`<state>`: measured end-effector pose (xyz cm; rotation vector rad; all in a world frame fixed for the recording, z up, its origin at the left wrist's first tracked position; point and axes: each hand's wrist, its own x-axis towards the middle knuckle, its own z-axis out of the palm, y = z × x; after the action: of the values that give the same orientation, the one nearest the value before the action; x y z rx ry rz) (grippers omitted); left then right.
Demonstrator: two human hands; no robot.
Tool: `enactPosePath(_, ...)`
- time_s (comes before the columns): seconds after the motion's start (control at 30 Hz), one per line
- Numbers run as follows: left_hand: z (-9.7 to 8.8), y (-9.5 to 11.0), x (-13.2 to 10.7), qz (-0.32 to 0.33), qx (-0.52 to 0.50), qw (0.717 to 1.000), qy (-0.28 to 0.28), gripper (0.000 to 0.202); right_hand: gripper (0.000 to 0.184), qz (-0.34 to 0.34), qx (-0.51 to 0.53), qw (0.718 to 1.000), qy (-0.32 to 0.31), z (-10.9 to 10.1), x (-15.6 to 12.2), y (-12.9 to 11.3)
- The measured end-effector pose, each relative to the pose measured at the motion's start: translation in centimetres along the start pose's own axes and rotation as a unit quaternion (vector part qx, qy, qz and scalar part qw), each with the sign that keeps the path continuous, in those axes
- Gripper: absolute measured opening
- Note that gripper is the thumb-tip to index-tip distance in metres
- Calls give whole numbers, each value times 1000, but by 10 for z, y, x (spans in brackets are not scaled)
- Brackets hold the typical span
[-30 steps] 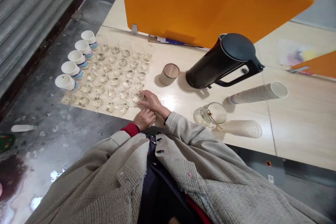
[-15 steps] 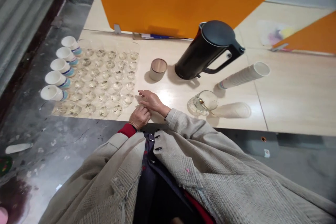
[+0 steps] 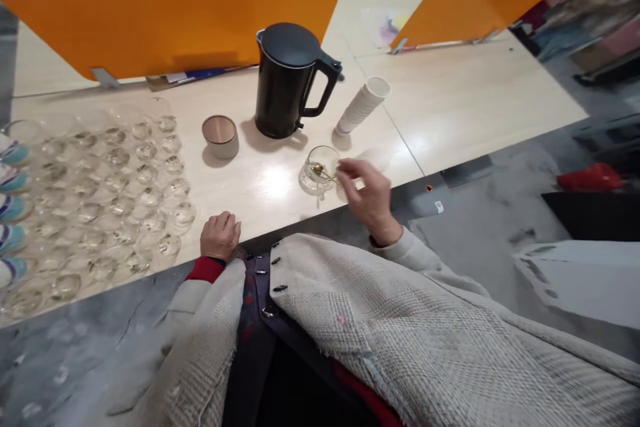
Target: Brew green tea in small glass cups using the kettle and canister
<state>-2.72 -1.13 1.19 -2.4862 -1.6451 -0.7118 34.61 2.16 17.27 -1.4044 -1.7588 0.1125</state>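
Observation:
My right hand (image 3: 369,195) hangs with its fingers apart, the fingertips right beside a clear glass cup (image 3: 323,167) on a glass saucer (image 3: 311,181). A gold-coloured spoon (image 3: 320,172) rests in that cup. My left hand (image 3: 221,236) lies curled on the table near its front edge, holding nothing. Just left of it stand rows of small glasses (image 3: 117,187) holding dark leaves. A black kettle (image 3: 283,80) and a small round lidded canister (image 3: 220,137) stand farther back.
White cups with blue bands (image 3: 13,213) line the far left edge of the pale wooden table (image 3: 475,113). A stack of paper cups (image 3: 363,105) lies tilted behind the glass cup. Orange partition panels (image 3: 170,7) rise at the back. Red and dark items (image 3: 590,179) sit on the floor at right.
My view has swung to the right. My right hand has left the small glasses and moved right to the glass cup, and my two hands are now apart.

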Motion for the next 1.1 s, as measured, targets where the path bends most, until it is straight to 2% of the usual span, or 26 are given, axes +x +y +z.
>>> enactPosePath(0.07, 2, -1, 1, 6, -4, 1000, 13, 18, 26, 38, -89, 993, 64, -30, 7, 23)
enactPosePath(0.1, 2, -2, 2, 11, 1, 1000, 20, 17, 28, 50, -129, 988, 70, -41, 9, 34)
enactPosePath(0.2, 1, -2, 3, 22, 28, 999, 37, 16, 30, 65, -227, 972, 19, -57, 9, 62)
enactPosePath(0.33, 0, -2, 4, 23, 31, 998, 39, 15, 35, 86, -286, 953, -57, -49, -2, 77)
enactPosePath(0.4, -1, -2, 4, 14, 19, 999, 33, 16, 30, 101, -293, 947, -86, -42, -6, 81)
enactPosePath(0.57, 0, -2, 3, 4, 8, 1000, 26, 16, 22, 104, -293, 942, -124, -36, -7, 93)
enactPosePath(0.9, -1, -3, 4, 21, 45, 998, 36, 17, 12, 116, -284, 948, -88, -40, -3, 99)
enactPosePath(1.1, 0, -4, 3, 14, 32, 999, 28, 19, 20, 109, -272, 954, -57, -44, -3, 94)
